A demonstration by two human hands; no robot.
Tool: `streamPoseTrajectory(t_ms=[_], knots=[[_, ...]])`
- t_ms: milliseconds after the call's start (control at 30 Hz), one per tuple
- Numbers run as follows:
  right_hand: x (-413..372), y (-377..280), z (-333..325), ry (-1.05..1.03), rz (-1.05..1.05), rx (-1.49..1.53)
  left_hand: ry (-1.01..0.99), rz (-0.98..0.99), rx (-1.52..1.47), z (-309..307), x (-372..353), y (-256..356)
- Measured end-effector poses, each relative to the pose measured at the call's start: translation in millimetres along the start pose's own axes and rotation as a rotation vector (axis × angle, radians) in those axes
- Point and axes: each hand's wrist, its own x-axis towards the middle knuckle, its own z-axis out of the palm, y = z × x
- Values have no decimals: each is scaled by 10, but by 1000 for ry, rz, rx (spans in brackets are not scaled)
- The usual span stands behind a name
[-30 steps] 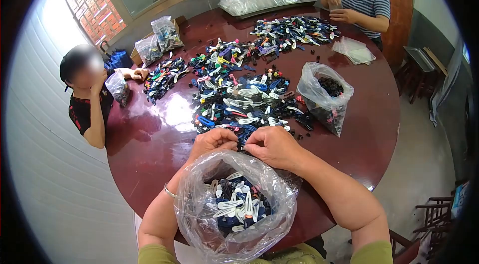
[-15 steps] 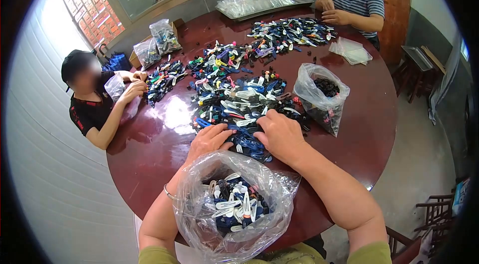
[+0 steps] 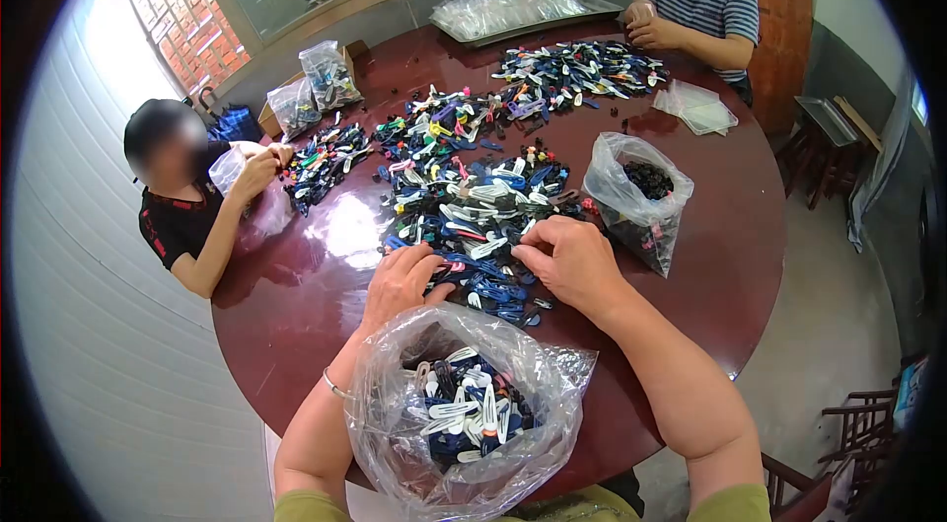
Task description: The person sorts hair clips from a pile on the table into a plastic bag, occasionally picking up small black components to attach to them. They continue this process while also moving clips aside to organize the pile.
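Note:
A wide heap of snap hair clips (image 3: 473, 196), blue, white, black and other colours, covers the middle of the round dark red table (image 3: 296, 295). My left hand (image 3: 400, 277) and my right hand (image 3: 572, 261) both lie on the heap's near edge, fingers curled over blue clips. Between my forearms, at the table's near edge, stands an open clear plastic bag (image 3: 464, 413) partly filled with blue, white and black clips.
A second clear bag (image 3: 639, 196) with dark pieces stands right of the heap. A person in black (image 3: 182, 216) at the left holds a bag. A person in stripes (image 3: 705, 9) sits at the far side. Empty sleeves (image 3: 700, 106) and a tray of packets (image 3: 513, 4) lie beyond.
My hands left the bag's rim, moved forward onto the heap, and now curl over blue clips at its near edge. The person at the left raised both hands to their bag.

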Motion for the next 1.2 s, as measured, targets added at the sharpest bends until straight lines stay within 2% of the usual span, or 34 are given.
streamPoseTrajectory(t_ms=[167,267,367,400,500,533,633,733,833,1067,1200], knots=[[-93,-427,-273,63,-83,350,-130,-67,4,-44,-26,27],[-232,-671,-344,49,-462,409,-118,-77,-23,-28,-34,20],[-392,-880,-313,-81,-514,430,-58,-82,-19,17,-35,16],[-388,-892,-328,-135,-429,412,-64,-76,-19,4,-28,18],[-179,-551,-202,46,-340,385,-88,-77,-26,-24,-21,31],[-117,-457,-208,40,-245,318,-97,-90,-30,-13,-29,31],[-50,-98,-98,-67,-188,-28,-103,-100,-19,-11,-31,36],[-84,-61,-12,-225,-134,-191,-105,-105,2,3,-38,27],[-113,-72,74,-260,-141,-316,-101,-102,18,13,-49,21],[-58,1,64,-214,-102,-351,-107,-93,25,-7,-42,31],[-43,35,10,-115,-108,-224,-47,-39,54,41,-58,-20]])
